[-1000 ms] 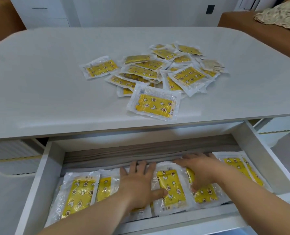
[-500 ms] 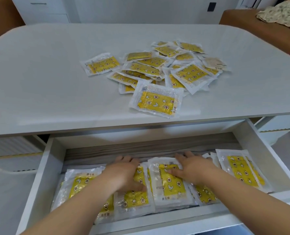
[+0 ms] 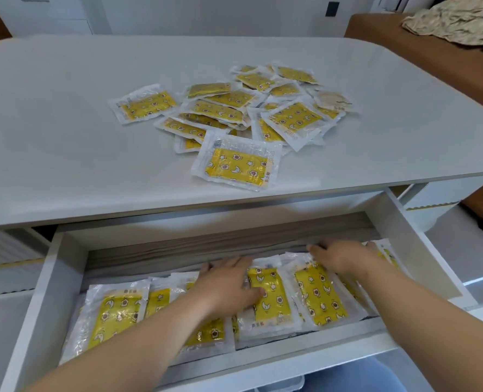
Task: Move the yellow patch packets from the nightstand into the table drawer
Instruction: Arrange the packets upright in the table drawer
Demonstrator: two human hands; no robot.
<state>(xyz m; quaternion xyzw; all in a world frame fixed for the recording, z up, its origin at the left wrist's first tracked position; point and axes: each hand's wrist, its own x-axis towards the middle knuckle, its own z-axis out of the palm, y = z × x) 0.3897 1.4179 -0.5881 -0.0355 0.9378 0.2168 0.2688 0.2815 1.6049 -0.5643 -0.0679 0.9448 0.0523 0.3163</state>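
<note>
The white drawer [image 3: 387, 219] is pulled out below the tabletop [image 3: 51, 142]. Several yellow patch packets [image 3: 319, 298] lie in a row across its floor. My left hand [image 3: 229, 284] rests flat, fingers straight, on the packets near the drawer's middle. My right hand [image 3: 345, 256] presses flat on the packets toward the right back of the drawer. A loose pile of yellow patch packets [image 3: 234, 108] lies on the tabletop, with one single packet [image 3: 237, 165] nearest the front edge and another [image 3: 144, 106] off to the left.
A brown sofa [image 3: 438, 52] with a crumpled cloth [image 3: 460, 21] stands at the back right. White cabinets [image 3: 51, 15] line the far wall. The drawer's front rail [image 3: 263, 366] runs just below my forearms.
Both hands slid to the right over the packets in the drawer; the right hand now covers the packets near the right wall. The pile on the tabletop has not moved.
</note>
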